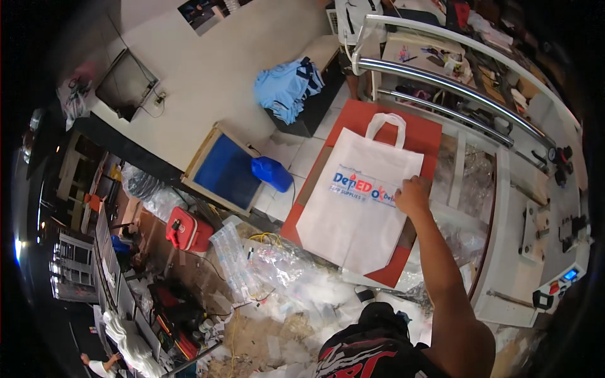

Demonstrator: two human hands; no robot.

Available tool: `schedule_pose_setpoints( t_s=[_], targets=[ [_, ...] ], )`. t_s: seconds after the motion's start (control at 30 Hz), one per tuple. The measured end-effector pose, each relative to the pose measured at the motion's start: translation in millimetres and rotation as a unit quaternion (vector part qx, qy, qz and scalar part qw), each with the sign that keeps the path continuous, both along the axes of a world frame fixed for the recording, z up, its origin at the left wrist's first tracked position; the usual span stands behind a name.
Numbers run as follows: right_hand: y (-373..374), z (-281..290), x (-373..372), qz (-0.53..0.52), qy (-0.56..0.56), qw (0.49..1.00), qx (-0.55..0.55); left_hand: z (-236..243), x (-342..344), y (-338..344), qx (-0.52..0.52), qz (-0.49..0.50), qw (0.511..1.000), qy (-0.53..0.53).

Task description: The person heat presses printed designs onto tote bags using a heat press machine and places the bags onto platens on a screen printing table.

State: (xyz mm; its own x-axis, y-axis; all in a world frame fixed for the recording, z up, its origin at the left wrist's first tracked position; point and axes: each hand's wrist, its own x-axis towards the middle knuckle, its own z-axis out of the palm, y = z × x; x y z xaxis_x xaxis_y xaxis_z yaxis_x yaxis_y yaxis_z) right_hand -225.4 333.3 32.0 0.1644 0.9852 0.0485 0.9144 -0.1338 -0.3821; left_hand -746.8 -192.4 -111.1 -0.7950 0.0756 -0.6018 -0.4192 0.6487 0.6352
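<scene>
A white tote bag (350, 227) with looped handles and blue and red print lies flat on an orange-red board (356, 116). My right hand (409, 195) rests on the bag near its right edge, fingers bent and slightly apart. My left hand is out of view. The board sits on a white machine frame (501, 220) with curved steel bars and a small control box (567, 280) at the right.
Plastic scraps (283, 283) litter the lower middle. A red case (189, 230), blue jug (271, 173), blue-screened frame (220, 170) and light-blue cloths (283, 88) stand leftward and behind. One person (356, 25) stands at the top, another (101, 366) at lower left.
</scene>
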Motion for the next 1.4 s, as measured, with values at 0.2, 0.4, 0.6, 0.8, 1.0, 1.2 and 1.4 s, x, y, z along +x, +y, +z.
schedule_pose_setpoints(
  t_s=[0.2,0.4,0.6,0.8,1.0,1.2,1.4],
  targets=[
    [-1,18,-5,-0.03,0.012,0.999,-0.023,3,-9,26,-0.009,-0.009,1.0,0.006],
    [22,-18,23,-0.033,0.04,0.999,0.012,2,-31,37,-0.004,-0.015,1.0,0.005],
    [5,17,-49,-0.047,-0.078,0.995,0.035,-3,-75,19,0.011,-0.015,1.0,0.007],
    [-130,3,-267,0.429,-0.05,0.883,-0.185,-10,-161,4,0.037,-0.046,0.998,0.021],
    [-213,-126,-304,0.45,-0.072,0.826,-0.331,-1,-228,19,0.196,-0.088,0.977,0.0],
    [-243,-79,-314,0.192,0.151,0.916,-0.319,37,-212,119,0.265,-0.568,0.688,0.366],
    [-237,63,-321,0.147,0.627,0.758,-0.106,183,-143,208,0.386,-0.451,0.805,0.017]
  ],
)
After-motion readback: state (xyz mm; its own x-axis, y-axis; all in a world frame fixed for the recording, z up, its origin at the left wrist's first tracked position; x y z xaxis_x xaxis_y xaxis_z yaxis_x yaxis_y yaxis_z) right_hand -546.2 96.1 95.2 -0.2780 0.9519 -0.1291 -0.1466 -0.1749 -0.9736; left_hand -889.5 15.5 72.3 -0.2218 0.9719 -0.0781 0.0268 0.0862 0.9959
